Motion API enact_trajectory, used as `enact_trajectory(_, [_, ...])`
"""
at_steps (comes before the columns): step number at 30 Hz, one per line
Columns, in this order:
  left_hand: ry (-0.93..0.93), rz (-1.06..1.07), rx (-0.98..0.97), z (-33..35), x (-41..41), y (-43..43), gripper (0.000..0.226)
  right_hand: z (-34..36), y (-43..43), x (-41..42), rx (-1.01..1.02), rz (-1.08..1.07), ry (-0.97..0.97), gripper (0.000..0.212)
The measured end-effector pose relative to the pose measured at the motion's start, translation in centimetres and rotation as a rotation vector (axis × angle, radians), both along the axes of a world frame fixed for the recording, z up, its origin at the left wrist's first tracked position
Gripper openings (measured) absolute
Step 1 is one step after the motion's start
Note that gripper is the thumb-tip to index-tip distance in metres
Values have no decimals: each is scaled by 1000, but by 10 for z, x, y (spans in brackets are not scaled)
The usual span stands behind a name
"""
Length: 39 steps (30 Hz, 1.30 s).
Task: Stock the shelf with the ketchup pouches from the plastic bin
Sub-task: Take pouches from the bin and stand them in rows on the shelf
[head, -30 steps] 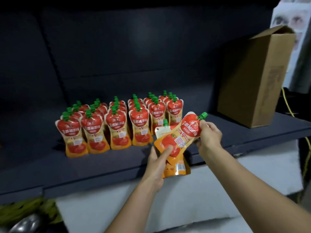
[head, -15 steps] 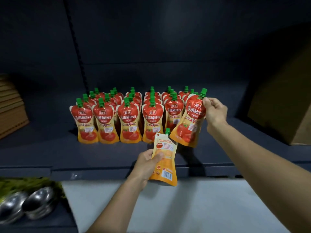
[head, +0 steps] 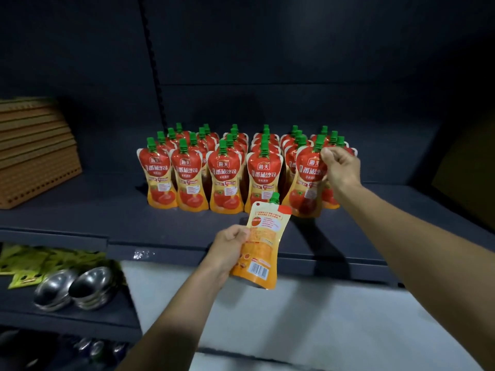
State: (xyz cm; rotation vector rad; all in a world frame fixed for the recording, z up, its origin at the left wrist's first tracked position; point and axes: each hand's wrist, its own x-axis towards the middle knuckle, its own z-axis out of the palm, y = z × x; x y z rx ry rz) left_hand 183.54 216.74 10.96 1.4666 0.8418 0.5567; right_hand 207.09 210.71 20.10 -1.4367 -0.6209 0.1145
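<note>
Several red and orange ketchup pouches with green caps stand in rows on the dark shelf. My right hand grips the top of one pouch standing upright at the right end of the front row. My left hand holds another pouch in front of the shelf edge, its back with the barcode facing me. The plastic bin is out of view.
A stack of brown perforated boards lies on the shelf at the left. A cardboard box stands at the far right. Below left are steel bowls and green packets. A white surface lies under my arms.
My right hand has brought its pouch down and upright onto the shelf at the right end of the front row. The left hand keeps its pouch. The view has shifted left.
</note>
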Motion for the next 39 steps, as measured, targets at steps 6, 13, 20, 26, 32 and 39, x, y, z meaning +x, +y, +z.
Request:
enact_trajectory(6, [-91,-26,-68,5,-6,3,23,-3,3,-1,-113,160,-1,20])
enact_trajectory(13, [-289,-66,-350,17,8,-6,25,2,-4,-3,-226,156,-37,28])
enact_trajectory(20, [-445,-477,-671,35,43,-24,10,18,-43,-35,-91,162,-385,31])
enact_trajectory(26, [-371,-739,-616,45,79,-45,8,31,-84,-18,-209,799,0,30])
enact_trajectory(32, [-98,-101,562,93,86,-26,35,56,-119,30,-297,512,-240,15])
enact_trajectory(39, [340,-160,1144,149,125,10,67,36,-92,68,-522,283,-351,10])
